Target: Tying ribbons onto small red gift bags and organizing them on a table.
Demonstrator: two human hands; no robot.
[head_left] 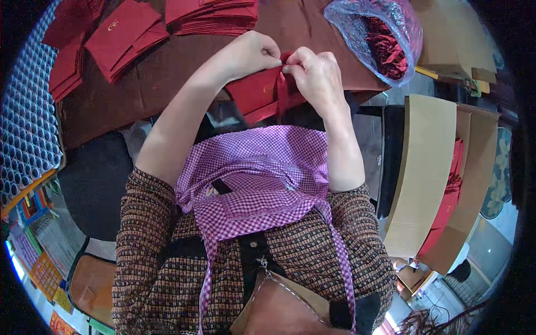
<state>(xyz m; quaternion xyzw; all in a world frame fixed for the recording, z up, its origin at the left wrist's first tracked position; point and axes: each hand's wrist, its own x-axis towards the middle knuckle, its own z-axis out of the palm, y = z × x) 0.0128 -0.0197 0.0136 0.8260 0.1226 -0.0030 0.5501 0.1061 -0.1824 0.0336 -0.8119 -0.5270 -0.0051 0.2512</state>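
Note:
At the table's near edge lies a flat red pouch [251, 96] with a small gold mark, its near part sticking out over the edge. A red ribbon [282, 92] runs down across its face. Above the pouch's far edge, my left hand [252, 54] pinches with finger and thumb at the ribbon. My right hand [318, 78] pinches the ribbon close beside it, thumb against the forefinger. The fingertips are a short way apart, and they partly hide the ribbon between them.
Stacks of red pouches [124, 33] lie on the brown tablecloth [111, 120] at the far left. A clear plastic bag [346, 22] of red ribbon pieces sits at the far right. To my right stands an opened cardboard box [419, 167] with red items inside. Rows of small round tubes [25, 123] fill the left side.

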